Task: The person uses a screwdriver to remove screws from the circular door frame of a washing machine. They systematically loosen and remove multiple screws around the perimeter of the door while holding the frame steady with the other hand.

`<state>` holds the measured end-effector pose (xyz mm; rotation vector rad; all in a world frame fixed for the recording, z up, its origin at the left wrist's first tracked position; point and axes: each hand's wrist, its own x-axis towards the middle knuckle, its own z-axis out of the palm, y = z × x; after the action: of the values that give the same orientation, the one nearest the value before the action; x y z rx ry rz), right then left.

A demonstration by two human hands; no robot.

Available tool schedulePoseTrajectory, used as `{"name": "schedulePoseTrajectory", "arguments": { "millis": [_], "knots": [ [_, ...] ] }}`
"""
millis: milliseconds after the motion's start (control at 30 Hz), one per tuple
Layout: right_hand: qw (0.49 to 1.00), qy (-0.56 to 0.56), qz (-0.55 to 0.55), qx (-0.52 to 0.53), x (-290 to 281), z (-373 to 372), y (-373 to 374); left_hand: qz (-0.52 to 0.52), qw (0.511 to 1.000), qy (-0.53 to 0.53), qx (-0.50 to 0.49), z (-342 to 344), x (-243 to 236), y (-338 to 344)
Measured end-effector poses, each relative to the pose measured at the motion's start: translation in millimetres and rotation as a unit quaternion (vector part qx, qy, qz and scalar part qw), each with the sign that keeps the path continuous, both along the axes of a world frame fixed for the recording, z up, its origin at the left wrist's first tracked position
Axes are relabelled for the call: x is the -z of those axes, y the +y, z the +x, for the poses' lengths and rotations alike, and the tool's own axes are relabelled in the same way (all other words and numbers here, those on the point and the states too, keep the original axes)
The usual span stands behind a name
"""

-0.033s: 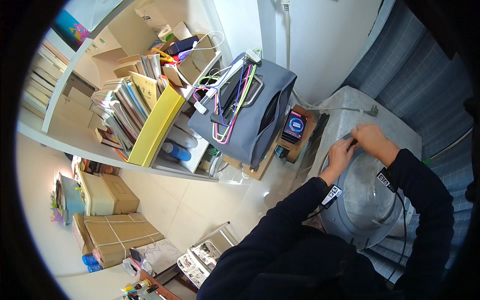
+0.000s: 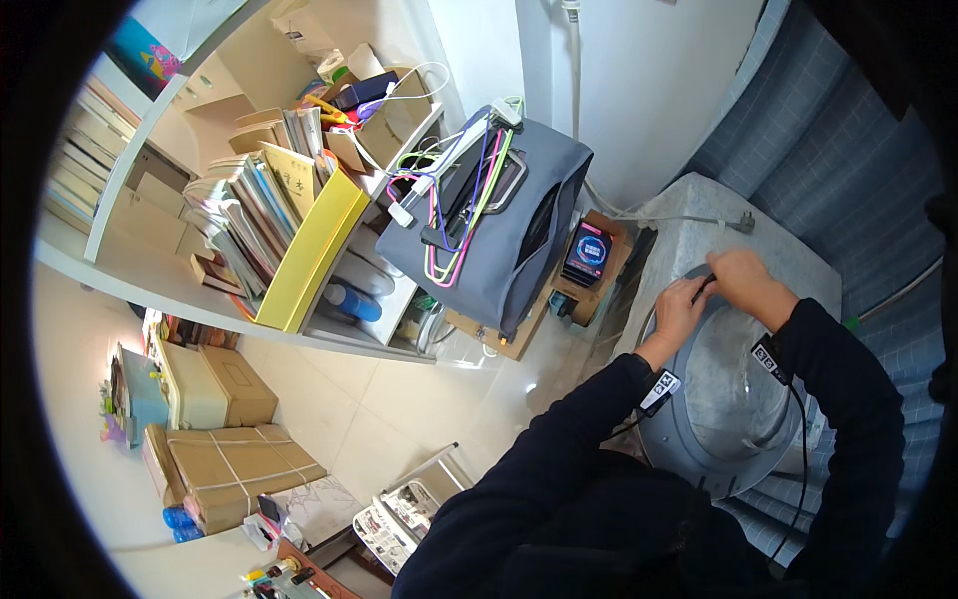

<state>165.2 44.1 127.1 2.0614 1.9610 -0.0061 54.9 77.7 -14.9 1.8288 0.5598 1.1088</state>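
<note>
A large grey round ring (image 2: 667, 424) lies in front of me, against a box-shaped thing with a cloudy, pale grey cover (image 2: 798, 252). The same cloudy surface shows through its middle. My left hand (image 2: 679, 317) is closed at the ring's far edge, its fingertips pinching a small dark part there. Right beside it, my right hand (image 2: 743, 282) bends over the same spot with its fingers closed. The fingertips nearly meet and hide most of what they grip. A grey cable with a plug (image 2: 743, 222) rests on the cover just beyond my right hand.
Left of the cover, a grey fabric bag (image 2: 559, 160) carries coloured hangers (image 2: 461, 235) and a power strip. An open carton (image 2: 611, 262) holds a dark box. Shelves with books and a yellow file box (image 2: 317, 255) stand left. Blue checked curtains (image 2: 848, 120) hang at right.
</note>
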Motion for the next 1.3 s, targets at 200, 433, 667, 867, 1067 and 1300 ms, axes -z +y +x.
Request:
{"name": "schedulePoseTrajectory", "arguments": {
  "millis": [200,433,667,867,1067,1300],
  "knots": [
    [0.898,0.243,-0.148,0.335,-4.5,16.3,9.0,0.017,0.999,-0.005,0.029,1.8,-1.9,3.2],
    [0.966,0.119,-0.157,0.168,11.9,34.1,17.4,0.048,0.985,0.039,0.161,6.1,2.4,30.5],
    [0.991,0.005,-0.128,-0.032,7.2,31.4,15.8,0.085,0.907,0.082,0.404,21.2,11.1,82.3],
    [0.974,-0.096,-0.034,-0.202,16.0,16.5,-2.2,0.112,0.968,0.076,0.211,8.1,19.3,49.5],
    [0.978,0.088,-0.102,0.160,22.1,33.0,12.8,0.107,0.980,0.036,0.166,5.1,11.6,30.5],
    [0.974,0.073,-0.162,0.139,41.2,36.9,26.5,0.093,0.987,0.069,0.114,2.2,12.7,25.9]
  ]
}}
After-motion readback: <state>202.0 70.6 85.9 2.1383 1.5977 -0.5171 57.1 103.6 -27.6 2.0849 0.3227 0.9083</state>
